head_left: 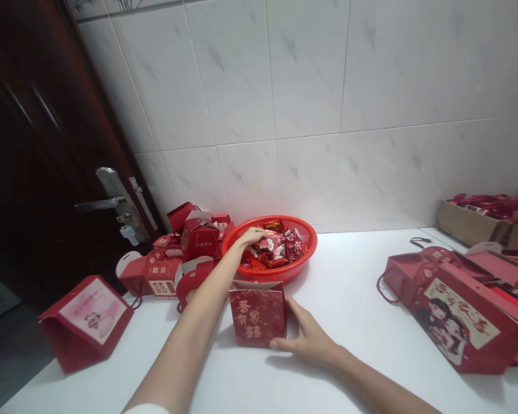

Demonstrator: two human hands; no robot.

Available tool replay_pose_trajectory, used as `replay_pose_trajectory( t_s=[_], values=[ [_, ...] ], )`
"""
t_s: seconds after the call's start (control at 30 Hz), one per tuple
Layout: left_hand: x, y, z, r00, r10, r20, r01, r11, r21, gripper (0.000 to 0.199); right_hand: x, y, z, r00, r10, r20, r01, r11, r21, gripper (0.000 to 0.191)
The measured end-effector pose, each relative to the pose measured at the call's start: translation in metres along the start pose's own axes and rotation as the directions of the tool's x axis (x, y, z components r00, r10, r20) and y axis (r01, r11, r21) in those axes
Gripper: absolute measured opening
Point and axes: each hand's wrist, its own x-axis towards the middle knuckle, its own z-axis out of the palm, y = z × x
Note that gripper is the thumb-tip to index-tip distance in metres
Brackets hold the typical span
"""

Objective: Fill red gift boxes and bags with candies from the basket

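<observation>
Your right hand (308,339) grips an unclosed box (259,317); your left hand (251,236) touches sweets (290,246) in the basket (285,273) — grasp unclear — with boxes (200,237) piled left.

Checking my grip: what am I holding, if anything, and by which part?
Your right hand holds the red gift box by its right side. Your left hand is in the red plastic basket; its grip cannot be told.

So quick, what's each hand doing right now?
Left hand: among the sweets in the basket, grip unclear.
Right hand: holding the open-topped red box.
</observation>
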Motion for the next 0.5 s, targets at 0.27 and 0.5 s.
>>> replay_pose_trajectory(
  t_s=[0.27, 0.5],
  values=[
    [0.008, -0.007, -0.009, 0.989, -0.003, -0.147, 0.019, 0.994, 0.112, 0.020, -0.001, 0.000, 0.001, 1.000, -0.004, -0.007, 0.005, 1.000, 0.011, 0.077],
    [0.024, -0.012, -0.008, 0.994, -0.044, -0.099, 0.060, 0.985, 0.165, 0.003, 0.000, -0.002, 0.000, 1.000, 0.002, -0.004, -0.002, 1.000, 0.006, 0.081]
  ],
)
